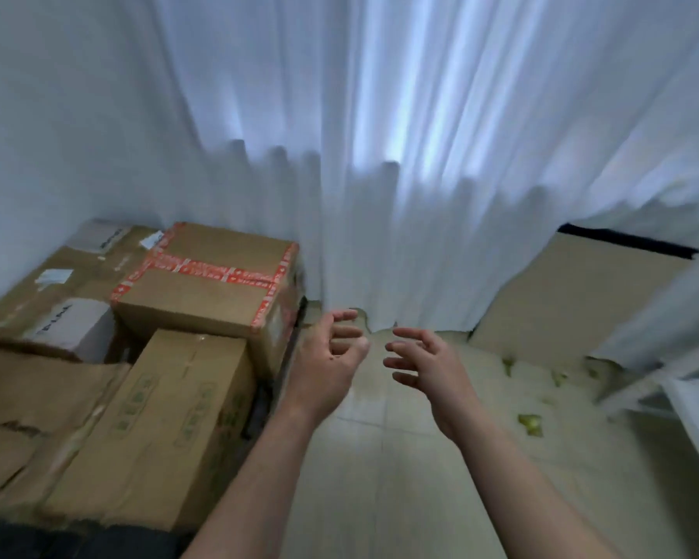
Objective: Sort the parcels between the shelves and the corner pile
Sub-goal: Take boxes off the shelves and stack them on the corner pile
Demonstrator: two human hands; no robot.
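At the near left, a long box (158,421) is lying in the pile (77,276), with torn cardboard (37,397) sagging beside it. Both arms are reaching over the floor (380,478). The left hand (327,357) and right hand (428,369) are hanging empty just apart, fingers loosely curled. Beyond the long box, a red-taped box (206,292) is sitting in the pile. A curtain (380,155) is hanging behind, and a cardboard sheet (574,296) is leaning far right.
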